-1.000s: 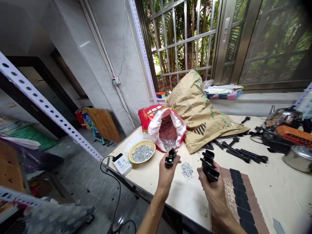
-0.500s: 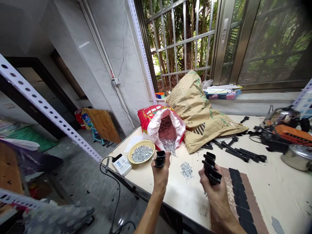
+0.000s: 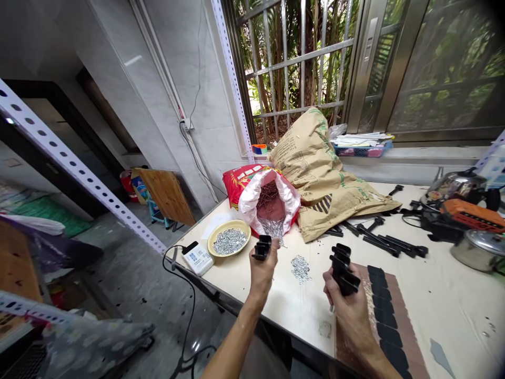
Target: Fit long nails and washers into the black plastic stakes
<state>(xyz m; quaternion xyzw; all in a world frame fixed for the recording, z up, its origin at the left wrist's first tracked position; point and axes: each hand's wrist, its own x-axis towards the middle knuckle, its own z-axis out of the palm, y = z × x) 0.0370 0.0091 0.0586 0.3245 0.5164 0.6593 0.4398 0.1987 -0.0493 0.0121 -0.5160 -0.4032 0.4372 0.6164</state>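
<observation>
My left hand (image 3: 261, 276) is closed round a few black plastic pieces (image 3: 262, 247) whose ends stick up above the fingers. More black plastic pieces (image 3: 343, 268) are gripped in my right hand (image 3: 347, 305), and a thin metal pin shows below its fingers. Between the hands, a small pile of shiny metal bits (image 3: 301, 269) lies on the table. Beyond my left hand stands a yellow bowl (image 3: 248, 243) filled with similar bits. A red and white bag (image 3: 244, 202) lies open toward me, with brown and silver pins at its mouth.
A large brown paper sack (image 3: 305, 158) leans by the window. Loose black plastic parts (image 3: 394, 245) lie at the right, near a metal pot (image 3: 479, 252) and an orange tool (image 3: 473, 217). Black tiles in a row (image 3: 384, 310) rest on a brown board. A white device (image 3: 198, 258) sits at the left edge.
My left hand has shifted slightly up and right in view, still holding its black pieces. The right hand stays nearly in place, and the view has tilted a little.
</observation>
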